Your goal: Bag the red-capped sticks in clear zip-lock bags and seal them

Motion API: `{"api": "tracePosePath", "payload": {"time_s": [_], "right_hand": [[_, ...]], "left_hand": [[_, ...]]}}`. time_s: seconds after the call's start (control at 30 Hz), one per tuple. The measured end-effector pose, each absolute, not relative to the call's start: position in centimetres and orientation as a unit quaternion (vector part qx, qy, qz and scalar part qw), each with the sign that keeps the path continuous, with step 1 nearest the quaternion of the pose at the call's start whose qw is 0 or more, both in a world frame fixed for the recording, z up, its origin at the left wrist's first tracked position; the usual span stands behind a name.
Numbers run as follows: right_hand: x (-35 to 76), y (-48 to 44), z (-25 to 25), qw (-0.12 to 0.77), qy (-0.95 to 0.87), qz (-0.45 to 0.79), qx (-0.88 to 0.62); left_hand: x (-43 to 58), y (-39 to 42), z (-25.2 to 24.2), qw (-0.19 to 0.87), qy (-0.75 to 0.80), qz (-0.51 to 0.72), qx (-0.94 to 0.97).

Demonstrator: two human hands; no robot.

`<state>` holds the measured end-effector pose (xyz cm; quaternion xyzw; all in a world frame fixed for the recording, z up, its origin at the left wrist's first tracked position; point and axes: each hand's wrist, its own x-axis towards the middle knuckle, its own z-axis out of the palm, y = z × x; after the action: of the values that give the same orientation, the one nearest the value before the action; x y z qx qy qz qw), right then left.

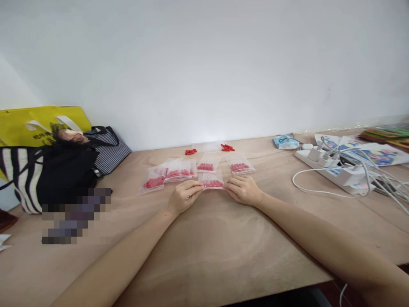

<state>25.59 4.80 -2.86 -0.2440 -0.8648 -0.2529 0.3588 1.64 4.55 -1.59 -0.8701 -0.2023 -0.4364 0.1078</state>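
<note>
Okay, so a small, flat bag of clear, filmy plastic with a row of stubby red pieces inside (213, 183) is being held on the worktop of pale, faintly grained wood (191, 260), right about the centre of the frame. Its near left corner is pinched by the left hand (185, 196), fingers bunched together, and its near right corner is gripped by the right hand (243, 190), fingers curled.

More see-through bags packed with red pieces (179, 172) are spread around it: a loose overlapping cluster just to the left, one right behind, one near the right hand. Farther back, two little heaps of loose, stick-shaped red pieces (228, 148) can be seen by the smooth white wall (204, 72), with some clear plastic between them.

The left of the frame is taken up by a glossy yellow bag with white handles (41, 117) and a slouchy black bag with cream stripes (64, 175). At right, a chunky white power strip (335, 172) is tangled in thin, loopy white cables (319, 192), with a crumpled light-blue mask (286, 142) lying behind it.
</note>
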Motion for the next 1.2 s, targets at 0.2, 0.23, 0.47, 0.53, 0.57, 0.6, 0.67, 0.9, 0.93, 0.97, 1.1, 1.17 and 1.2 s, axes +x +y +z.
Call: {"api": "tracePosePath", "payload": {"time_s": [0.2, 0.23, 0.47, 0.53, 0.57, 0.6, 0.67, 0.9, 0.93, 0.97, 1.1, 1.17, 1.2], "right_hand": [[24.9, 4.7, -2.9, 0.353, -0.864, -0.255, -0.253], [24.8, 4.6, -2.8, 0.353, -0.864, -0.255, -0.252], [23.5, 4.2, -2.7, 0.351, -0.870, -0.238, -0.250], [23.4, 4.1, -2.7, 0.353, -0.870, -0.234, -0.253], [23.3, 4.1, -2.7, 0.353, -0.870, -0.233, -0.254], [23.3, 4.1, -2.8, 0.352, -0.870, -0.233, -0.256], [23.2, 4.0, -2.8, 0.352, -0.869, -0.234, -0.256], [23.0, 3.9, -2.7, 0.354, -0.869, -0.253, -0.237], [23.0, 3.9, -2.7, 0.353, -0.868, -0.256, -0.236], [23.0, 3.9, -2.7, 0.352, -0.868, -0.259, -0.236], [23.1, 3.9, -2.8, 0.349, -0.868, -0.264, -0.233], [23.4, 3.9, -2.8, 0.343, -0.870, -0.263, -0.239], [23.5, 3.9, -2.9, 0.340, -0.870, -0.261, -0.243]], "left_hand": [[2.2, 4.7, -1.8, 0.127, -0.196, -0.411, -0.881], [2.4, 4.7, -1.8, 0.133, -0.190, -0.405, -0.884], [3.7, 4.9, -2.1, 0.191, -0.170, -0.372, -0.892], [4.0, 5.0, -2.1, 0.210, -0.160, -0.369, -0.891], [4.0, 5.0, -2.0, 0.218, -0.154, -0.367, -0.891], [4.1, 5.0, -2.0, 0.225, -0.149, -0.365, -0.891], [4.2, 4.9, -1.9, 0.241, -0.139, -0.358, -0.892], [4.3, 4.9, -1.5, 0.285, -0.109, -0.335, -0.891], [4.3, 4.9, -1.5, 0.286, -0.106, -0.336, -0.891], [4.3, 4.9, -1.5, 0.285, -0.103, -0.337, -0.891], [4.2, 4.9, -1.5, 0.291, -0.101, -0.332, -0.892], [4.1, 4.8, -1.5, 0.298, -0.104, -0.326, -0.891], [4.0, 4.7, -1.4, 0.303, -0.106, -0.324, -0.890]]}}
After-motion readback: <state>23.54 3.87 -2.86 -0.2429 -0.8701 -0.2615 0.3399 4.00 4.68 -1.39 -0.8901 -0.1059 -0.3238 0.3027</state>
